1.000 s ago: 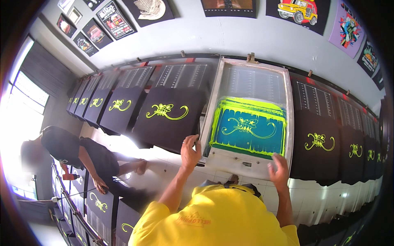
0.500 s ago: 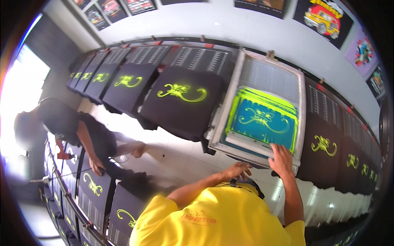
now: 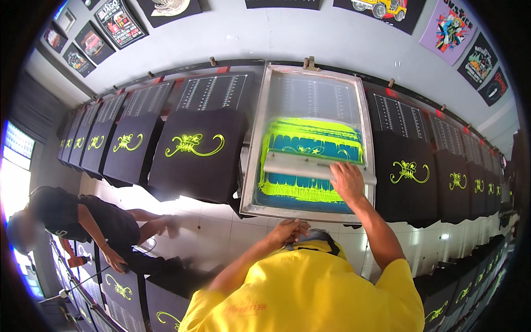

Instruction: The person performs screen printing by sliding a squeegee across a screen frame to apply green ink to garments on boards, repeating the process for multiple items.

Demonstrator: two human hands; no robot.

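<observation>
A framed printing screen (image 3: 253, 166) lies tilted over one of the black boards, with bright green ink (image 3: 301, 192) smeared across its blue mesh. Across the middle of the mesh lies a long, pale squeegee (image 3: 293, 165), partly covering the floral design. My right hand (image 3: 348, 182) grips it near its right end, fingers over the top. Off the screen's near edge, close to my body, my left hand (image 3: 290, 231) is held with its fingers curled in. Nothing shows in it, and its palm is hidden.
Black shirts on boards stand in a row either side: a printed one on the left (image 3: 193, 160), another on the right (image 3: 407, 182). A clamp (image 3: 310, 63) sits at the screen's far edge. At left, a person (image 3: 83, 221) bends over another row, near an orange tool (image 3: 76, 259).
The squeegee and my right hand have moved from the screen's near end to its middle. A green band now lies on the near side. My left fingers have curled in. The view has shifted right.
</observation>
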